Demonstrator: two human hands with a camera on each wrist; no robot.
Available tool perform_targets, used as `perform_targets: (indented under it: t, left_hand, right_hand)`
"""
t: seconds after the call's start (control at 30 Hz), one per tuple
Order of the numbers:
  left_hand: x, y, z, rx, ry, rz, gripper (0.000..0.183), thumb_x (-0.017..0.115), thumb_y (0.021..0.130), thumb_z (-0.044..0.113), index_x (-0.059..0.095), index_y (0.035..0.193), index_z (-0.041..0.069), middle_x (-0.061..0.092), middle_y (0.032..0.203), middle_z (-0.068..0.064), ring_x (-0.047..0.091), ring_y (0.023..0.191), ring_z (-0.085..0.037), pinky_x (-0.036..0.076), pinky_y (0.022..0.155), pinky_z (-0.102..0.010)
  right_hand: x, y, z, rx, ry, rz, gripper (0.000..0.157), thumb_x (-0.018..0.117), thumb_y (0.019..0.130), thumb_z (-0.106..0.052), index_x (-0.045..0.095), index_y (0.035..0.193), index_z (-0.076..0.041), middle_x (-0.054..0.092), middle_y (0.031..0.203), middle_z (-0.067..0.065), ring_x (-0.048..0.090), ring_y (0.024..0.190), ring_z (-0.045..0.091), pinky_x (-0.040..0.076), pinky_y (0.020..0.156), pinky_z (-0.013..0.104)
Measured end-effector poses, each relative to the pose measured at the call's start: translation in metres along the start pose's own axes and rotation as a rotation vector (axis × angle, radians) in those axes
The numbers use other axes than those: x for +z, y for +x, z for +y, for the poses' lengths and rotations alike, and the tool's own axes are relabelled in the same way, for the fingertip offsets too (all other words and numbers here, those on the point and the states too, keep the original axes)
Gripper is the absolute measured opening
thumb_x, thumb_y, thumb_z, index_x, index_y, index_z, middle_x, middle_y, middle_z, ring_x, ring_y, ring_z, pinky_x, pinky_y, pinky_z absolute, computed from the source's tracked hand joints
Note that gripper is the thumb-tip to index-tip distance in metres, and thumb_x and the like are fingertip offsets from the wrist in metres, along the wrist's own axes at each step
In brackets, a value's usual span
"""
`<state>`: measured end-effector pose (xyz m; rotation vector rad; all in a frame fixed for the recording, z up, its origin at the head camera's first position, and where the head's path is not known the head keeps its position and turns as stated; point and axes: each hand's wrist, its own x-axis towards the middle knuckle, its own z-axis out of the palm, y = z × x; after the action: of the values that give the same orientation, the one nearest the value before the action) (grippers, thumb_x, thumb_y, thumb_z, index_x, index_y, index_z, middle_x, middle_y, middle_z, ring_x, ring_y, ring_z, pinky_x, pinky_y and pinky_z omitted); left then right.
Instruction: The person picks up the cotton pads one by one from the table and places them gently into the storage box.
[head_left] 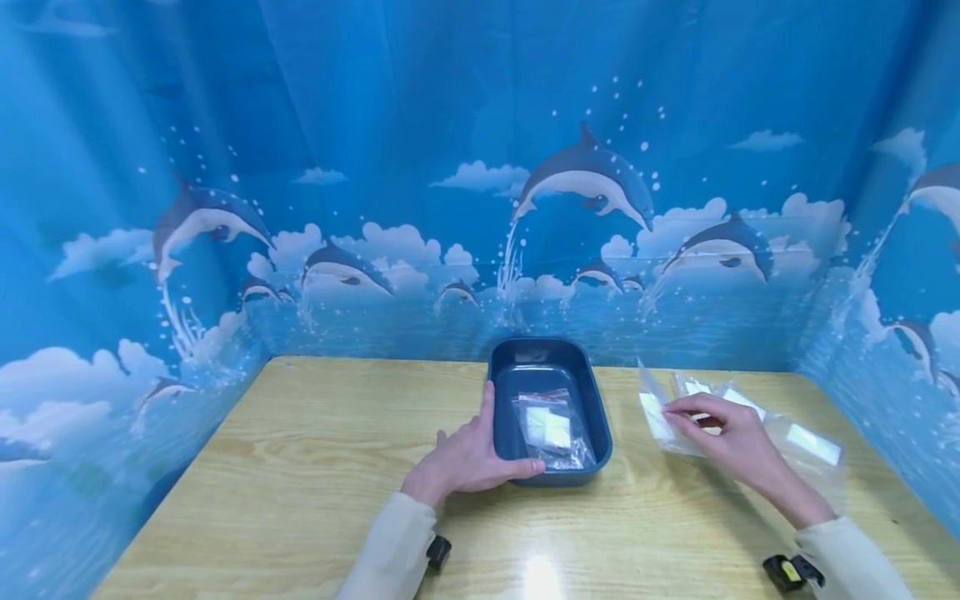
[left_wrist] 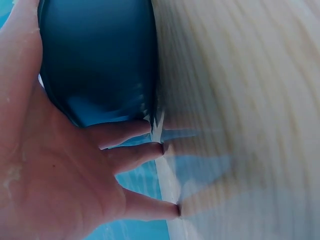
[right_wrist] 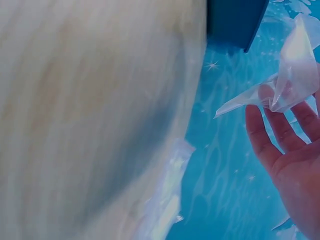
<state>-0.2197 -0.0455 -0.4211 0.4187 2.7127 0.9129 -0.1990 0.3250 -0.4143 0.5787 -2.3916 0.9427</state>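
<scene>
At the far left, a blue curtain [head_left: 67, 275] drops in soft folds past the table's side; it runs behind the table and round to the right, smooth cloth printed with leaping dolphins, white clouds and rippled water. The tabletop [head_left: 322, 450] is pale yellow wood with a long, wavy grain and enough gloss to mirror the fingers in the left wrist view.

A cream left sleeve [head_left: 390, 542] comes in from the near edge, with a small black device [head_left: 438, 552] beside the cuff. The left hand [head_left: 465, 457] spans the near left corner of a dark blue tray [head_left: 528, 377], hiding that corner — its fingers straight and spread along the side wall, the thumb laid across the near rim. The tray is deep, rectangular and round-cornered, smooth and slightly shiny, its far end close to the curtain. Inside lie crinkled clear packets [head_left: 555, 429] with white patches and thin red lines at the top.

Right of the tray, a thin clear bag [head_left: 656, 417] with a white panel hangs from the right hand [head_left: 723, 433], pinched between thumb and fingertips. That hand partly blocks the loose bags [head_left: 813, 444] on the table behind and beside it: glossy, wrinkled, overlapping film with white rectangles. The right sleeve [head_left: 851, 558] follows, a black-and-yellow device [head_left: 783, 572] by its cuff.
</scene>
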Motion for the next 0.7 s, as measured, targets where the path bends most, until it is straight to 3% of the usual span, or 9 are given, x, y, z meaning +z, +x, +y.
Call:
perform_targets:
  t: [0.23, 0.7]
  left_hand:
    - [-0.001, -0.001, 0.0, -0.008, -0.001, -0.019, 0.139, 0.069, 0.074, 0.082, -0.017, 0.164, 0.021, 0.034, 0.164, -0.023, 0.042, 0.147, -0.044, 0.015, 0.115, -0.081]
    - [-0.004, 0.001, -0.002, -0.001, 0.0, -0.053, 0.139, 0.068, 0.074, 0.084, -0.018, 0.164, 0.023, 0.037, 0.163, -0.024, 0.042, 0.147, -0.044, 0.016, 0.116, -0.08]
  right_hand:
    - [0.006, 0.01, -0.013, -0.051, 0.026, 0.008, 0.029, 0.078, 0.081, 0.01, 0.08, 0.1, -0.012, 0.078, 0.095, 0.008, 0.066, 0.088, -0.011, 0.056, 0.073, 0.01]
    - [0.028, 0.033, -0.037, -0.07, 0.048, -0.032, 0.022, 0.078, 0.085, 0.003, 0.079, 0.099, -0.014, 0.079, 0.095, 0.003, 0.067, 0.087, -0.006, 0.057, 0.076, 0.012]
